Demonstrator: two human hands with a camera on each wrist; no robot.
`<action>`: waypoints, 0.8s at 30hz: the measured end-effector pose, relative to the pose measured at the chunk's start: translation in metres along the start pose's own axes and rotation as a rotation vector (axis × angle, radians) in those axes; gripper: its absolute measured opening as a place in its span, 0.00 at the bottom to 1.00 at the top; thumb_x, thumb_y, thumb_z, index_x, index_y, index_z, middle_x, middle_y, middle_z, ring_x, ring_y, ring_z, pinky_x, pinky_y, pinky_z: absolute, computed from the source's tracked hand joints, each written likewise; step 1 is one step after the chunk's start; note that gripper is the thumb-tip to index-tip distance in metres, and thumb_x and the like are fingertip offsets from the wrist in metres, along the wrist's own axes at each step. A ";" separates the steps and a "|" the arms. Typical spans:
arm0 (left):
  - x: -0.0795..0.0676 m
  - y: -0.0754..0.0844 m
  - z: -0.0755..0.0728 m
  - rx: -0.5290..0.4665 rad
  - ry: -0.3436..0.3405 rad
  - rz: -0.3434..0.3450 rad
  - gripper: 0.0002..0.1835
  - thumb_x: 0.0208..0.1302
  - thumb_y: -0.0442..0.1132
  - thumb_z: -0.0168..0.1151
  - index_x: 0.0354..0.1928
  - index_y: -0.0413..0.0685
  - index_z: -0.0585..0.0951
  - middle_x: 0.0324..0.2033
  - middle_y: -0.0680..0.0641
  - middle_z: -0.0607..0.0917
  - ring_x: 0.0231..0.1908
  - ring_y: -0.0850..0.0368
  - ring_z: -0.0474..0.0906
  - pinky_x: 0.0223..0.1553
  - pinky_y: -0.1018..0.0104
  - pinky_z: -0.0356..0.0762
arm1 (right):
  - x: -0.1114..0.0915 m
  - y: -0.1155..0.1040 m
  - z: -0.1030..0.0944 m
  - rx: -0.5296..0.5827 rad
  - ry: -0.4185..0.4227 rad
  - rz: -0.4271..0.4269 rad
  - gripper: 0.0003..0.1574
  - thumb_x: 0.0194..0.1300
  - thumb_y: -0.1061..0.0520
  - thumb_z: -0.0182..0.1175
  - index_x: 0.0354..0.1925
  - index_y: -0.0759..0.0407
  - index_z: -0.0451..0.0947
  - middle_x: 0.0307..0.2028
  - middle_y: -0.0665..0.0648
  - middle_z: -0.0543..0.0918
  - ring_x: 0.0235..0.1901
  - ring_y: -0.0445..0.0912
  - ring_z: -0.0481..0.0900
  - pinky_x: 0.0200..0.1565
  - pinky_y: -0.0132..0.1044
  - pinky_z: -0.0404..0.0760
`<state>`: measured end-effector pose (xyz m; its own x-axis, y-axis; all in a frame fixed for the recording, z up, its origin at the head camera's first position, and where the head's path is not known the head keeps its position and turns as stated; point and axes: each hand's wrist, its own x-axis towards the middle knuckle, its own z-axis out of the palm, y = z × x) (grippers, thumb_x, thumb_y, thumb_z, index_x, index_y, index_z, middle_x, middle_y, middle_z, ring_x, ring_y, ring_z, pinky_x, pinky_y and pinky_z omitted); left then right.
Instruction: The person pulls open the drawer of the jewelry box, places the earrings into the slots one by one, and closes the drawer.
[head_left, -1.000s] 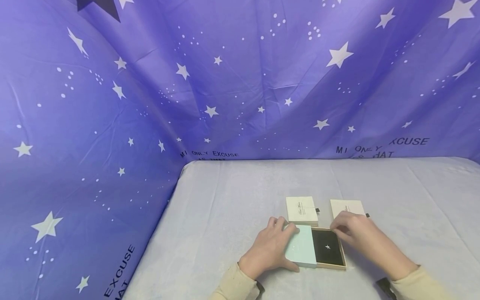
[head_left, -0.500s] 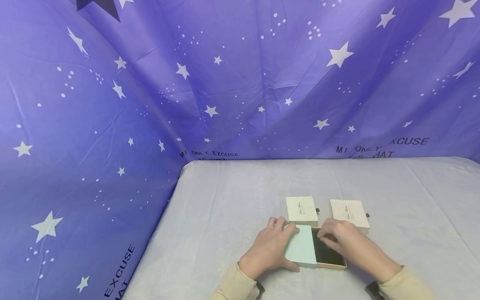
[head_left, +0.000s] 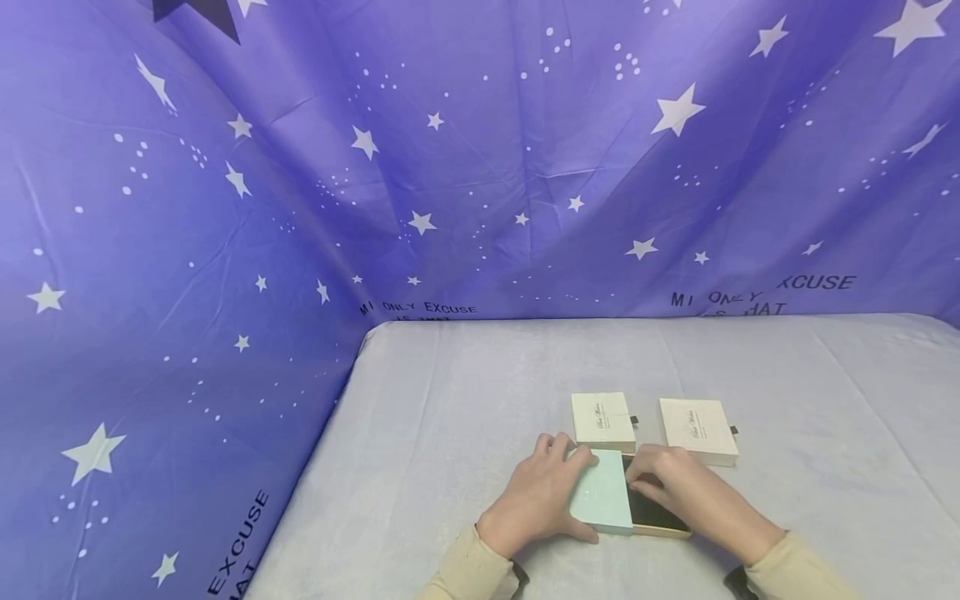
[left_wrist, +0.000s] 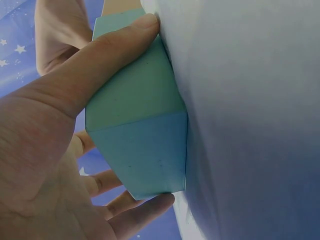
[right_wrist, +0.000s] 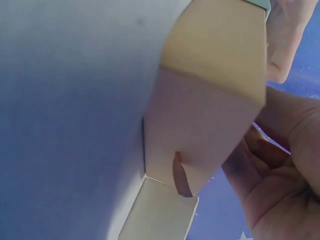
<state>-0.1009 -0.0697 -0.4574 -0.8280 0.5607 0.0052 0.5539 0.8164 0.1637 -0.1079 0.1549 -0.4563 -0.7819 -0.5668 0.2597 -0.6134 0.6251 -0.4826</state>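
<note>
A mint-green drawer box sleeve (head_left: 603, 500) lies on the cloth-covered table. My left hand (head_left: 534, 504) grips it, thumb along the near side and fingers on the far side. Out of its right end sticks the tan drawer (head_left: 663, 532), lined with a black pad (head_left: 647, 510). My right hand (head_left: 682, 487) reaches over the drawer with bent fingers at the pad beside the sleeve's edge. Those fingertips are hidden, and so is whatever may be between them. A ribbon tab (right_wrist: 181, 175) hangs from the drawer's end in the right wrist view.
Two cream boxes with printed lids and black tabs stand behind: the left one (head_left: 602, 421) close against the green box, the right one (head_left: 699, 429) beyond my right hand. Purple star-patterned cloth (head_left: 525, 167) rises behind the table (head_left: 450, 400) and on its left.
My right hand has moved left from the drawer's far right corner to over the black pad, covering the small silver star seen there earlier. My left hand and the green box stay put.
</note>
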 end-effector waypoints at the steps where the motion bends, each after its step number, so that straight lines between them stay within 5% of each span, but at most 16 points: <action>1: 0.000 0.000 0.000 0.001 0.002 0.001 0.51 0.29 0.67 0.81 0.60 0.62 0.72 0.48 0.55 0.72 0.45 0.63 0.63 0.32 0.82 0.66 | 0.000 0.000 0.000 0.004 0.000 0.002 0.11 0.49 0.64 0.73 0.27 0.48 0.84 0.28 0.43 0.84 0.30 0.39 0.83 0.34 0.31 0.85; 24: 0.000 0.000 0.001 -0.005 0.000 -0.003 0.51 0.28 0.67 0.81 0.60 0.62 0.72 0.48 0.56 0.72 0.45 0.64 0.63 0.32 0.82 0.66 | 0.002 0.008 0.000 0.130 -0.101 0.099 0.08 0.52 0.63 0.71 0.29 0.49 0.87 0.29 0.43 0.86 0.29 0.32 0.79 0.33 0.30 0.83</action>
<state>-0.1008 -0.0697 -0.4580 -0.8294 0.5586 0.0048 0.5513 0.8171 0.1688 -0.1139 0.1586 -0.4598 -0.8187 -0.5609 0.1232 -0.5091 0.6097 -0.6075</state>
